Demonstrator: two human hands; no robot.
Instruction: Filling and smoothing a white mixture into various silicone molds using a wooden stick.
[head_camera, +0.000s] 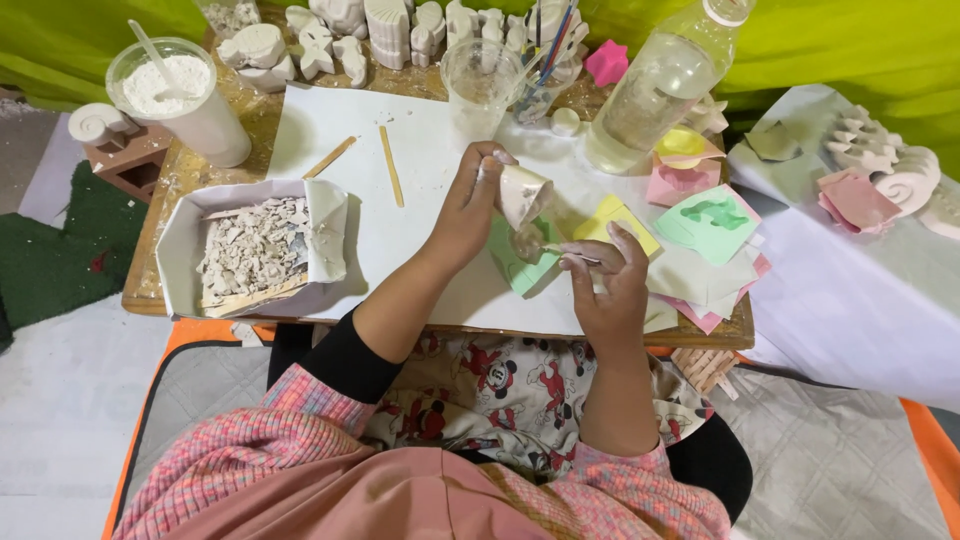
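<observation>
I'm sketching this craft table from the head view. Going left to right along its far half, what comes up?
White spiral cast → tub of white powder → two wooden sticks → clear plastic cup → pink star mould → clear plastic bottle.

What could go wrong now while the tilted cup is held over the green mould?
The left hand tips a small cup over a green mould; the mix may spill onto the white paper. The right hand holds a thin stick and might nudge the mould. The tall bottle nearby could be knocked.
</observation>
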